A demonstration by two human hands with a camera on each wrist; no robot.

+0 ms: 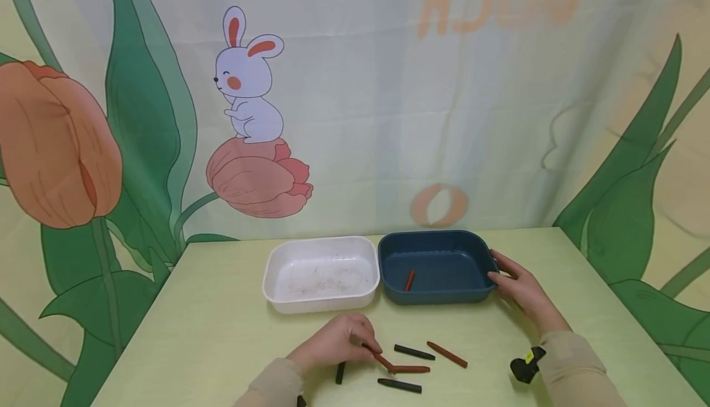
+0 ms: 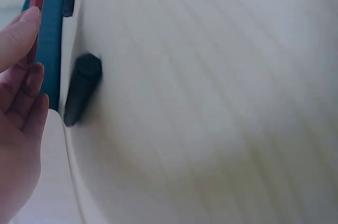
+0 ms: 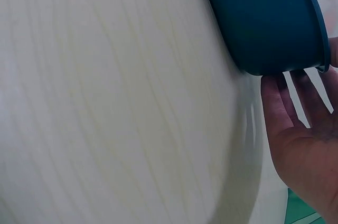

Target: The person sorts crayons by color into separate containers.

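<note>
Behind a pale table point(image 1: 194, 314) hangs a cloth point(image 1: 355, 105) printed with tulips and a rabbit. In the head view, a white tray point(image 1: 322, 305) stands left of a blue tray point(image 1: 438, 298), which has one red crayon point(image 1: 409, 280) lying in it. The left hand point(image 1: 341, 340) pinches another crayon, also red point(image 1: 383, 361), over the table in front of the trays, its far end at a red neighbour point(image 1: 412, 369); whether they touch, I cannot tell. Dark crayons point(image 1: 415, 352) lie around them. The left wrist view shows thumb and fingertips closed on that crayon, a dark one just beside the hand. In the right wrist view, the right hand point(image 3: 303, 134) grips the blue tray's end, thumb at the rim, fingers against the outer wall. The step in hand looks like picking up one crayon; the next move probably calls for lifting it clear of its neighbour.
</note>
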